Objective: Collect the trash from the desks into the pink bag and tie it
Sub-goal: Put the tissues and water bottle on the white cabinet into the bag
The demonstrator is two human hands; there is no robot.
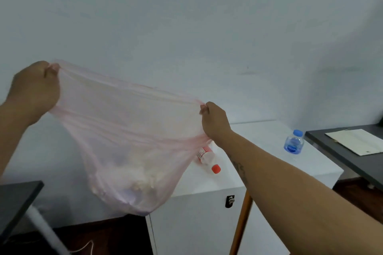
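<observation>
1. Hands first: my left hand (35, 89) and right hand (214, 120) are each closed on a bunched corner of the pink bag (126, 136), pulling its mouth wide between them.
2. I hold the bag in the air, its sagging bottom hanging over the near left edge of the white counter (259, 163). Crumpled pale trash shows through the thin film at the bottom.
3. Just right of the bag, lying on the counter, is a bottle with a red cap (208, 158); the bag's side partly covers it. Farther right on the same counter stands a small water bottle with a blue cap (293, 144).
4. Right of the counter, a dark desk (335, 151) carries a pale paper (356, 142).
5. Risk, as I judge it: the film is thin and stretched taut, so a harder pull could tear it at either pinched corner.
6. With both hands busy, reaching for a bottle means letting one corner go; the mouth would then collapse and the load could tip out.
7. The swinging bottom could also nudge the lying bottle and set it rolling off the counter.
8. Writing: the water bottle has a blue label and the lying bottle a red-and-white one, but both are too blurred for me to read.
</observation>
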